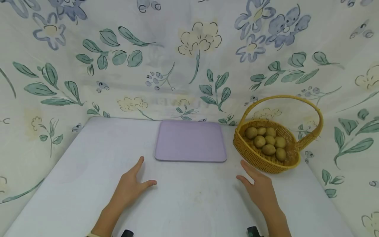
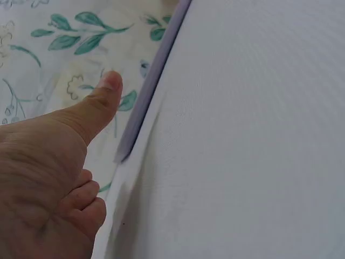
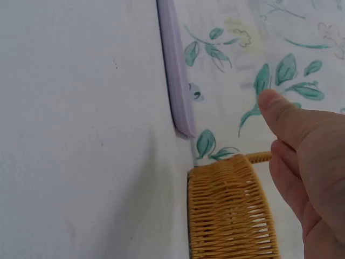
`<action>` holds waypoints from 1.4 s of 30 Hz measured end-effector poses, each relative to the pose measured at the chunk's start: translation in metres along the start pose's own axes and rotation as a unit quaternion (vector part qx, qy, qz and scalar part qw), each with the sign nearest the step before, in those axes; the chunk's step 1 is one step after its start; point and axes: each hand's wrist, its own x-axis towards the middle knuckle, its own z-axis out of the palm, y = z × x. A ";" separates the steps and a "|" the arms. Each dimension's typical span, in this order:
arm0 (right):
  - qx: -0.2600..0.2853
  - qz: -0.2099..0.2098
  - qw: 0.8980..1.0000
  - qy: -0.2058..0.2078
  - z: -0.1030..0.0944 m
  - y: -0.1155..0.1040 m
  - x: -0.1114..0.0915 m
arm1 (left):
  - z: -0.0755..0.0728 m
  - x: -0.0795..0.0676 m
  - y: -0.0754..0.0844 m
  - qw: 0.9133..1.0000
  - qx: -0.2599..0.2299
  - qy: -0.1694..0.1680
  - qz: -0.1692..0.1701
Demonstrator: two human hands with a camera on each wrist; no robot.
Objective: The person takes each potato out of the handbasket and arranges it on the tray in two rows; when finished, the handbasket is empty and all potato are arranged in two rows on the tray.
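My left hand (image 1: 129, 188) hovers over the left front of the white table, thumb spread away from the fingers, holding nothing. On the other side, my right hand (image 1: 258, 187) is just in front of a yellow wicker basket (image 1: 251, 152), its fingertips close to the basket's near side and its thumb apart. Several round brownish potatoes (image 1: 268, 149) lie inside the basket. Between and beyond the hands lies a flat lilac tray (image 1: 190, 141). The left wrist view shows my left thumb (image 2: 105, 94) raised, and the right wrist view has my right hand (image 3: 318, 162) beside the basket.
A tall arched handle (image 1: 284, 96) rises over the basket. Flower-patterned cloth (image 1: 165, 65) hangs behind the table and along both sides. The white tabletop (image 1: 189, 200) stretches in front of the tray. Dark straps (image 1: 127, 233) show near the wrists.
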 end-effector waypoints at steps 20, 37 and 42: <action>0.107 0.070 0.990 0.066 -0.020 0.020 0.027 | 0.013 0.062 -0.014 0.999 -0.045 0.005 -0.018; 0.182 0.190 0.965 -0.012 -0.059 0.052 0.098 | 0.021 0.105 -0.013 0.999 -0.035 -0.017 0.014; 0.174 0.210 0.961 -0.052 -0.064 0.061 0.115 | 0.025 0.115 -0.011 0.998 -0.049 -0.015 0.023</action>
